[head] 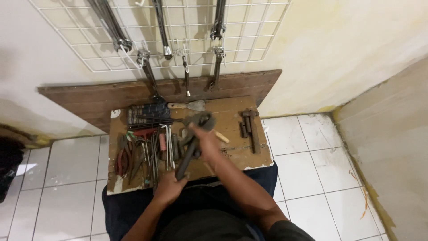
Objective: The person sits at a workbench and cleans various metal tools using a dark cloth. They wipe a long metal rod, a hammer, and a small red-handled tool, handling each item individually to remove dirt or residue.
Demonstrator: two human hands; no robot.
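**Both hands on a heavy wrench over a small wooden board**

A person is sitting at a small wooden board and is holding a large dark pipe wrench above its middle, with the tool running from the near edge up toward the far edge. The left hand is wrapping shut around the lower end of the handle, just off the board's near edge. The right hand is closing on the upper part of the wrench, just below its head, which is hovering over the centre of the board. The two hands are apart, one at each end of the tool.

Along the board's left edge, red-handled pliers are lying, and beside them, toward the middle, a row of hex keys and slim metal tools is resting side by side. At the far left corner a dark case of bits is sitting. Near the right edge a metal clamp-like tool is lying lengthwise. Behind the board, long tools are hanging on a white wire grid fixed to the wall.
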